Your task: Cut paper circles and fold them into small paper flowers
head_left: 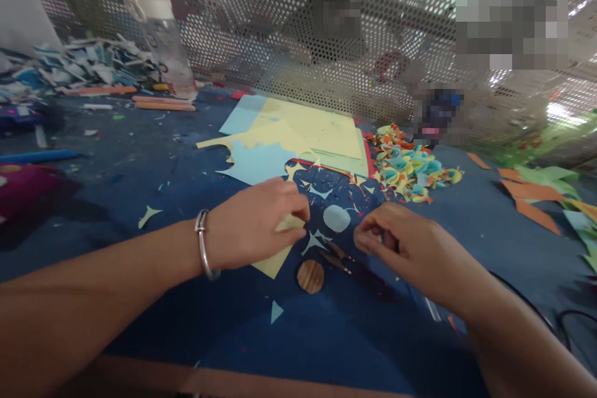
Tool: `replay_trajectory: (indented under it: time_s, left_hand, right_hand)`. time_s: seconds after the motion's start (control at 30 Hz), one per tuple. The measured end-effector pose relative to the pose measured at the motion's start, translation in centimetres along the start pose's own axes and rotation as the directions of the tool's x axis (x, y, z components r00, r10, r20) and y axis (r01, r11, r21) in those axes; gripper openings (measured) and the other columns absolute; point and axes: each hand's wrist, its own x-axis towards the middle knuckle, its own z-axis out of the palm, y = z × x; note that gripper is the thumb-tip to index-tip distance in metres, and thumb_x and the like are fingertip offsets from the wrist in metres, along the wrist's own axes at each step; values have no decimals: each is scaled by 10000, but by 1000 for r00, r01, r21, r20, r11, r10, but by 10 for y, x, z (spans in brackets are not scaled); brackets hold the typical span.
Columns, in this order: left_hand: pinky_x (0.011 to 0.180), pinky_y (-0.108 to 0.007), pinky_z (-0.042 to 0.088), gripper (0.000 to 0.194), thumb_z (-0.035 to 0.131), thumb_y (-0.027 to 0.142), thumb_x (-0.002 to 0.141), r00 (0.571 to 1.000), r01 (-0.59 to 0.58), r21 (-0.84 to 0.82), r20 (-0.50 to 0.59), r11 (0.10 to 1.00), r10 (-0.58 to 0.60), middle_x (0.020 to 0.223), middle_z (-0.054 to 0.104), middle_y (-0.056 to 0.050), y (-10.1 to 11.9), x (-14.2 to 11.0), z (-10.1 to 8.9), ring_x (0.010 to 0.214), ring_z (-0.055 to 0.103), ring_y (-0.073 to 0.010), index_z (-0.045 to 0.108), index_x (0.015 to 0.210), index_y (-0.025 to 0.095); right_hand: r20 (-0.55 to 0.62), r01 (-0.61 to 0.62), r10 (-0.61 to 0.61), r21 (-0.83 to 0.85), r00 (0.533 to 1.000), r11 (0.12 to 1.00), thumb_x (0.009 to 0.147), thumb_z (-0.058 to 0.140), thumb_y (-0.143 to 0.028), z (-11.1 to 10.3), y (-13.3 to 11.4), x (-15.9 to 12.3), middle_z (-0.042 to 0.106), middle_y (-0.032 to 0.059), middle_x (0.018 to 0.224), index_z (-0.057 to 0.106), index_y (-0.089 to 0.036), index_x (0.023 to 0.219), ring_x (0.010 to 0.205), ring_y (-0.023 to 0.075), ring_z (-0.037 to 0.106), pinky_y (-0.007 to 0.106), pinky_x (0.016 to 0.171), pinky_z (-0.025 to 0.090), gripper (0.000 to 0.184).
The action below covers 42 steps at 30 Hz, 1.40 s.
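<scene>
My left hand (pixel 259 224), with a silver bracelet (pixel 203 245) at its wrist, is closed on a pale yellow piece of paper (pixel 277 261). My right hand (pixel 396 239) hovers over the blue table with its fingers curled and pressed together; whether anything is in them is hidden. Between the hands lies a round light blue paper disc (pixel 336 218). Dark-handled scissors (pixel 359 270) lie beneath it, near my right hand. A round wooden disc (pixel 310 276) and a small blue paper triangle (pixel 277 311) sit closer to me.
Yellow and blue paper sheets (pixel 317 127) lie behind my hands, beside a pile of curled colourful paper pieces (pixel 410 165). Orange paper strips (pixel 532 191) are at right. A clear bottle (pixel 165 43) and shredded paper (pixel 93 65) stand back left, before a perforated metal screen (pixel 261 31).
</scene>
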Motion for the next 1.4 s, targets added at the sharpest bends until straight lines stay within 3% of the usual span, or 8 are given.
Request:
replay_trajectory:
  time_s: [0.1,0.17,0.5,0.67,0.93,1.17,1.3,1.4]
  left_hand:
    - [877,-373,460,196,555,321,924,970,146,79,-206,986,-127,1063,660,-94,-21,4,-14,1006,602,-251,655,1028,188]
    - [846,-379,473,234,535,318,920,946,236,108,-251,966,-203,1093,649,-114,-36,6,-20,943,618,-244,641,1074,176]
    - [1074,-461,401,474,526,402,927,939,282,215,-261,935,-223,1297,581,-172,-49,18,-12,1248,496,-336,552,1324,143]
    - [1106,-480,363,575,557,468,894,900,404,264,-286,876,-329,1316,596,-205,-76,36,-37,1277,498,-372,571,1344,111]
    - [1054,-506,419,863,753,626,704,790,613,240,-213,753,-575,1421,564,-246,-128,102,-68,1340,471,-470,569,1378,120]
    - [896,-450,564,334,623,405,967,842,535,207,-56,819,-536,1202,673,-94,-137,116,-72,1032,669,-235,648,1190,159]
    - [859,-307,511,273,712,392,866,872,489,225,-128,842,-472,1063,731,-60,-134,117,-79,990,673,-219,707,1032,176]
    - [827,-263,458,330,649,407,869,893,439,253,-233,862,-386,1081,737,-25,-122,115,-93,967,648,-187,704,1080,160]
  right_hand:
    - [139,55,-57,14,989,998,962,571,-350,2,-11,-5,674,30,918,636,-227,934,790,200,626,319,679,439,142]
    - [186,67,-66,2,980,998,949,601,-339,3,-15,-6,686,30,918,629,-225,931,802,207,636,321,683,438,120]
    - [201,44,-37,-34,979,998,922,626,-273,3,-21,-9,696,33,947,601,-222,931,809,219,662,317,660,429,58]
    - [184,42,-32,-47,982,998,877,657,-226,6,-23,-9,686,35,914,577,-218,885,763,210,648,301,622,404,81]
    - [242,84,-81,-2,967,996,873,603,-181,9,-26,-7,605,14,840,523,-214,813,664,158,576,271,582,365,105]
    - [263,109,-117,45,958,993,954,538,-224,3,-21,-3,590,11,839,509,-216,793,676,150,557,264,609,393,164]
    - [238,106,-129,107,963,989,978,519,-242,-1,-17,-5,615,8,833,530,-222,829,693,156,569,270,636,417,151]
    - [218,112,-146,159,965,981,988,519,-264,-2,-14,-6,627,4,829,536,-225,826,693,153,573,268,641,424,167]
